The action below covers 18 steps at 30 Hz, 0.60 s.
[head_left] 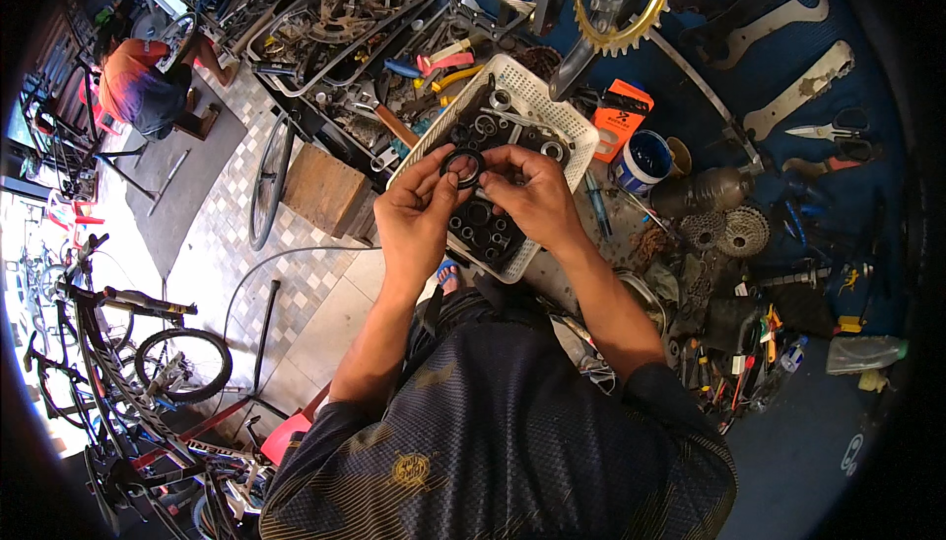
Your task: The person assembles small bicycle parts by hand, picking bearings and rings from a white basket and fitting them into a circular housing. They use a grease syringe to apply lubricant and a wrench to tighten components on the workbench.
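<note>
Over a cream plastic basket (540, 97) I hold a thin black ring (479, 159), which looks like a bearing or a seal. My left hand (412, 213) pinches its left side between thumb and fingers. The fingers of my right hand (537, 193) close on its right edge, and fingertips show through the opening. Beneath my hands, the basket contains several dark rings (479, 213) and small round metal parts. A silvery ring (552, 150) lies near the basket's right wall.
A gold-toothed chainring (658, 8) with a crank hangs above the basket. Right of it stand a blue-and-white tub (645, 158) and a sprocket cassette (745, 232). A wooden block (323, 188) is at left; bicycles (148, 363) and a seated person (148, 82) are farther off.
</note>
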### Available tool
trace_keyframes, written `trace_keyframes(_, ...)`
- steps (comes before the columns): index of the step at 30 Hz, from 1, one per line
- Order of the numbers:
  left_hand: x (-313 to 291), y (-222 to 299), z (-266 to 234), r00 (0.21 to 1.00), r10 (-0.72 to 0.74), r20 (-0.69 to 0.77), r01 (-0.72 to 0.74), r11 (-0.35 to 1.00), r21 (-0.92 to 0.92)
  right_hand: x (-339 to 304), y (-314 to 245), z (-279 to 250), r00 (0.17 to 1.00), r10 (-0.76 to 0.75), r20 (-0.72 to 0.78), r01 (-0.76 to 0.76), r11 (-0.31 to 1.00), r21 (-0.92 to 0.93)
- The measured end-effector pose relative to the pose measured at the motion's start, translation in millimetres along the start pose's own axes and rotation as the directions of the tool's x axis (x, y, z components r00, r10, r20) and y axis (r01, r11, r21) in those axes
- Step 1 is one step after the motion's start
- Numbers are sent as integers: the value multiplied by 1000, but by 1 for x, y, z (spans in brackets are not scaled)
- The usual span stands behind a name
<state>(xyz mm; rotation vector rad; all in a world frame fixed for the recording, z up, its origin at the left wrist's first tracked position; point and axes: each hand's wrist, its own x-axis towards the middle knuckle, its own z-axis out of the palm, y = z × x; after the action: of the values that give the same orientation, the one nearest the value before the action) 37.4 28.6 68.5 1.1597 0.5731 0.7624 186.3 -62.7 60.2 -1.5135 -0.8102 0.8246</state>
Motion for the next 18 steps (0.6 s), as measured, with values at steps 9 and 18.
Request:
trace_keyframes(9, -5, 1, 3, 997, 82, -10, -80, 990, 118, 1, -8, 8, 998, -45, -51, 40, 994, -106)
trace_keyframes(18, -4, 2, 3, 994, 111, 9, -112, 983, 146, 3, -14, 11, 994, -97, -56, 89, 988, -128)
